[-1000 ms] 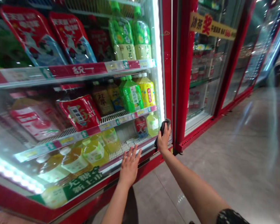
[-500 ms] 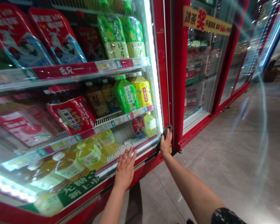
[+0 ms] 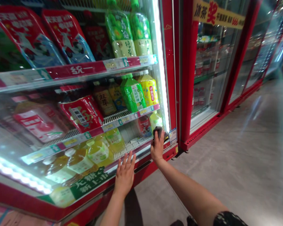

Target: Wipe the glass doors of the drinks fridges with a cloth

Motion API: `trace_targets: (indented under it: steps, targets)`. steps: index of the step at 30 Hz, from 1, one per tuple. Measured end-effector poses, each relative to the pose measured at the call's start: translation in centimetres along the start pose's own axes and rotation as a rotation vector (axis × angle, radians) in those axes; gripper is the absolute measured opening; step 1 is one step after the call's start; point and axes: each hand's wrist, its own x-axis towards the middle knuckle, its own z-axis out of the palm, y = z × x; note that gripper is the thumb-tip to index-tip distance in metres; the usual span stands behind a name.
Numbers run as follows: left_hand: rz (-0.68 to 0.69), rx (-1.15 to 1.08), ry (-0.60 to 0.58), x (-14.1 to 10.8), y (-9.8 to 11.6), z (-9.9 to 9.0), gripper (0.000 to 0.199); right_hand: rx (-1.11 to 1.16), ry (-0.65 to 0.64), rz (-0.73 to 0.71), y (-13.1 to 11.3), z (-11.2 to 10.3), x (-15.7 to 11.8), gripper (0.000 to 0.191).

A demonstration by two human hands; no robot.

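Red-framed drinks cooler [image 3: 170,69] in a tiled shop aisle — the left hand [image 3: 124,175] lies open and flat against its sliding glass door [image 3: 21,141], while the right hand [image 3: 157,147] clutches a dark grey cloth [image 3: 158,131] at the door's lower corner.

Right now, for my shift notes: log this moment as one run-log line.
left hand: palm on red-framed glass cooler door | right hand: holds dark crumpled cloth at door's corner

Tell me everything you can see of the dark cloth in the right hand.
The dark cloth is a small, soft-looking, charcoal-grey rag, bunched up so that no edges or weave can be made out. The right hand grips it, hiding much of it. It is pressed against the lower right corner of the glass front of the red drinks cooler, just below the lit LED strip.
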Motion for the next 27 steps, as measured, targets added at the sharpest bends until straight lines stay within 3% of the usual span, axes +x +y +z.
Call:
trace_targets:
  steps: [2, 5, 7, 9, 11, 13, 15, 17, 19, 21, 24, 27]
  targets:
    - [-0.007, 0.014, -0.002, -0.7, -0.4, 0.1, 0.087, -0.049, -0.161, -0.224, 0.1, -1.1, -1.4, 0.081]
    - [-0.007, 0.048, 0.003, -2.1, -1.2, 0.3, 0.088, -0.099, -0.292, -0.454, 3.0, -3.4, -3.0, 0.079]
    - [-0.009, 0.07, 0.012, -3.0, -1.9, 0.4, 0.089, -0.099, -0.252, -0.436, 5.0, -4.3, -3.2, 0.082]
    - [-0.027, 0.09, 0.025, -4.0, -2.5, 0.3, 0.089, -0.08, -0.159, -0.351, 5.4, -4.3, -2.4, 0.086]
    - [-0.049, 0.103, 0.041, -4.9, -3.0, 0.1, 0.089, -0.046, -0.068, -0.29, 3.7, -3.5, -1.5, 0.088]
    - [-0.067, 0.111, 0.048, -5.7, -3.5, -0.1, 0.087, -0.023, -0.049, -0.315, 0.5, -2.5, -1.2, 0.085]
    - [-0.063, 0.113, 0.028, -6.5, -3.8, -0.2, 0.086, -0.024, -0.139, -0.425, -2.7, -1.8, -2.0, 0.078]
    - [-0.055, 0.114, -0.006, -7.3, -4.0, -0.3, 0.085, -0.032, -0.315, -0.635, -4.4, -1.9, -3.5, 0.067]
    - [-0.056, 0.121, -0.03, -8.0, -4.2, -0.3, 0.084, -0.016, -0.473, -0.894, -4.2, -2.7, -4.8, 0.05]
    - [-0.066, 0.137, -0.038, -8.7, -4.4, -0.4, 0.084, -0.004, -0.537, -1.072, -2.8, -3.8, -5.1, 0.036]
    - [-0.069, 0.162, -0.035, -9.5, -4.9, -0.7, 0.085, -0.031, -0.495, -1.064, -1.6, -4.9, -3.3, 0.034]
    - [-0.08, 0.178, -0.023, -10.3, -5.6, -1.0, 0.087, -0.045, -0.394, -0.954, -4.0, -4.5, -1.4, 0.044]
